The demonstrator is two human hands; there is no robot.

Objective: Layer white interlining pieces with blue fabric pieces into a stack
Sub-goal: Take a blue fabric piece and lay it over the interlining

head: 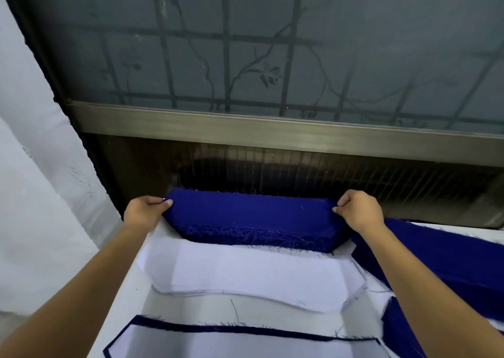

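A thick pile of blue fabric pieces (251,216) with frayed edges lies at the far edge of the table. My left hand (144,210) pinches the top left corner of the pile, and my right hand (360,210) pinches its top right corner. Just in front of the pile lies a stack of white interlining pieces (251,276). Nearest to me sits a layered stack (240,341), white interlining on top with a blue fabric border showing around it.
More blue fabric (436,257) is spread at the right, beside my right forearm. White cloth (41,194) hangs at the left. A window frame (272,128) and dark grille stand directly behind the table's far edge.
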